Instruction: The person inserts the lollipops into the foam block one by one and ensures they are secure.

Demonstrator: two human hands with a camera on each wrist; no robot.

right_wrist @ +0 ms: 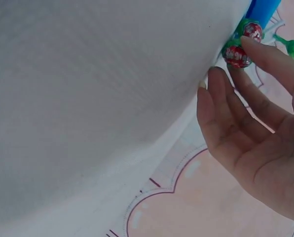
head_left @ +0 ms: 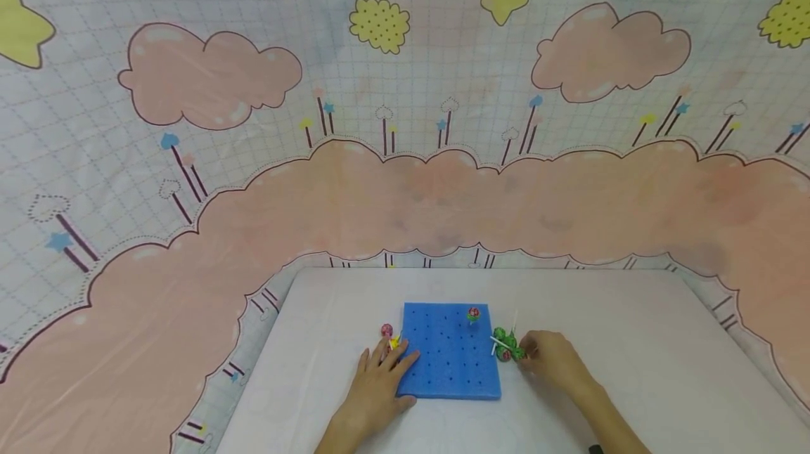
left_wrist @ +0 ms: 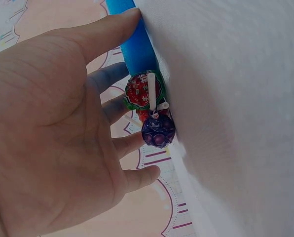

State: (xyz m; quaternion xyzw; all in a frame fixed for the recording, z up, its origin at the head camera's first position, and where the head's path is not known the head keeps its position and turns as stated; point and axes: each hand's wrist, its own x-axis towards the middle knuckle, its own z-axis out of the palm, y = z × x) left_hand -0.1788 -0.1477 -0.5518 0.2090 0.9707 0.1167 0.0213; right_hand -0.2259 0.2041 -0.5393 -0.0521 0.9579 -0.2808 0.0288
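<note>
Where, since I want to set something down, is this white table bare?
The table is bare between the far edge of the blue board and the patterned backdrop, and outward from the left hand and right hand to its side edges. Crowded: both sides of the board, with lollipops by the left hand and green-wrapped lollipops by the right.

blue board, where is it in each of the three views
Head: bottom, just right of centre, lying flat; blue board.
Left wrist: top, left of centre, seen from its edge, partly behind the left hand.
Right wrist: top right corner, behind the red-and-green lollipops.
Shared landmark: the white table, visible in all three.
</note>
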